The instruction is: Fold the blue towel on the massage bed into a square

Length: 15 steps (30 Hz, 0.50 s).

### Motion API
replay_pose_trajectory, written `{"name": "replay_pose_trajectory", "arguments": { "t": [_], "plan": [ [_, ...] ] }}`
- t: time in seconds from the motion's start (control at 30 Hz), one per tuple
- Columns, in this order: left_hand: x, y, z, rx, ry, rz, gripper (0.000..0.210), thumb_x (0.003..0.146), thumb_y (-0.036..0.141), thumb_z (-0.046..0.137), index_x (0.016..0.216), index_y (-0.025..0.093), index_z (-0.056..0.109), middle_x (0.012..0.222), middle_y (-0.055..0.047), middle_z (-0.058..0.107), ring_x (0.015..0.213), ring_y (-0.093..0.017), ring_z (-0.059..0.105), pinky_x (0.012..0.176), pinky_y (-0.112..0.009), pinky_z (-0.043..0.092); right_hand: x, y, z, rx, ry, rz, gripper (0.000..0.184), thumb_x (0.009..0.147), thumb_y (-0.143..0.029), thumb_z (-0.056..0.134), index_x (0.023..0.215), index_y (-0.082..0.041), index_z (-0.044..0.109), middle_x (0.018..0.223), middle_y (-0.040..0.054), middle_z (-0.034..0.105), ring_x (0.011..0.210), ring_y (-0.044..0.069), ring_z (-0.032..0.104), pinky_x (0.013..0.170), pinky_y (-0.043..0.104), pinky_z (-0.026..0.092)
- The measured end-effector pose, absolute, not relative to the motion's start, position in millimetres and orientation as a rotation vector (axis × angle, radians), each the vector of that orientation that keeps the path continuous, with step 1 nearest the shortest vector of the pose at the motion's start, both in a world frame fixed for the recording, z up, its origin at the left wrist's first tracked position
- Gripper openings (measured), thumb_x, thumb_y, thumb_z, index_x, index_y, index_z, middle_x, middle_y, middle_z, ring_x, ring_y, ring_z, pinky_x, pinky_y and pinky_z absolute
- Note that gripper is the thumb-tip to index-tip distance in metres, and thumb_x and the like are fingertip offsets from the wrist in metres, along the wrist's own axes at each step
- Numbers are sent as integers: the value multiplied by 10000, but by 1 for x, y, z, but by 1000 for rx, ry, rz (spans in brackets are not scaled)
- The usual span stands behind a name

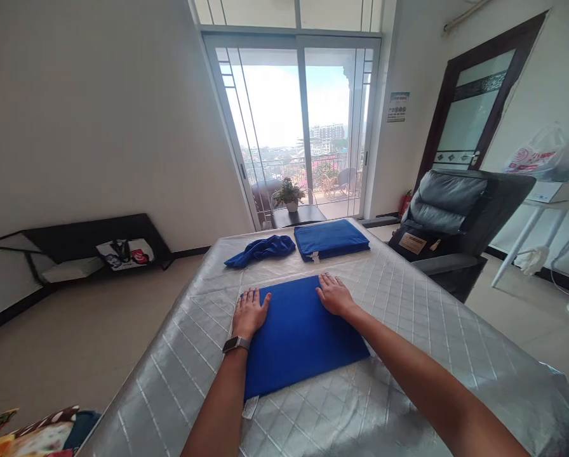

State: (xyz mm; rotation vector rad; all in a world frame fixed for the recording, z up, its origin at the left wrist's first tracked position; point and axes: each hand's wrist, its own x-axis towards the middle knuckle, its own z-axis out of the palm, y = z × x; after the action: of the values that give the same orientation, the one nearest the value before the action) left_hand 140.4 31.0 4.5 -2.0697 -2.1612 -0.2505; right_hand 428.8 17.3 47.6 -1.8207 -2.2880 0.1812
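Note:
A folded blue cloth (300, 335) lies flat on the silver quilted table (408, 298) in front of me. My left hand (249, 313), with a watch on its wrist, presses flat on the cloth's far left corner. My right hand (334, 294) rests flat on the far right corner, fingers spread. Beyond them sits a neatly folded stack of blue cloth (330, 238), and to its left lies a crumpled blue cloth (261, 249).
A black recliner chair (451, 222) stands to the right of the table. A small potted plant (290, 194) sits before the glass balcony doors. A black frame with a bag (122, 252) leans by the left wall. A white stand holding a plastic bag (544, 158) is far right.

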Motion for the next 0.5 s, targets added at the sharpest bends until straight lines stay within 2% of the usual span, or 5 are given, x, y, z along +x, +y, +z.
{"name": "replay_pose_trajectory", "arguments": {
  "t": [0.2, 0.33, 0.5],
  "plan": [
    [141, 31, 5, -2092, -2158, -243, 802, 1001, 623, 138, 1532, 68, 370, 1601, -182, 357, 1489, -307, 316, 1222, -484, 238, 432, -1, 37, -1892, -2274, 305, 690, 1038, -467, 188, 1592, -56, 206, 1671, 112, 149, 1544, 189, 84, 1240, 381, 66],
    [138, 32, 8, -2118, -2175, -219, 752, 1014, 592, 137, 1535, 104, 375, 1606, -169, 350, 1498, -281, 301, 1221, -476, 244, 435, -2, 31, -1904, -2267, 333, 703, 1028, -474, 207, 1594, -58, 203, 1671, 105, 144, 1545, 198, 83, 1244, 387, 55],
    [120, 29, 14, -2099, -2278, -165, 733, 1020, 560, 169, 1551, 80, 329, 1625, -166, 302, 1509, -280, 270, 1224, -469, 238, 435, -2, 32, -1883, -2250, 354, 709, 1022, -464, 203, 1590, -40, 205, 1668, 111, 152, 1544, 223, 104, 1246, 401, 64]
  ]
}}
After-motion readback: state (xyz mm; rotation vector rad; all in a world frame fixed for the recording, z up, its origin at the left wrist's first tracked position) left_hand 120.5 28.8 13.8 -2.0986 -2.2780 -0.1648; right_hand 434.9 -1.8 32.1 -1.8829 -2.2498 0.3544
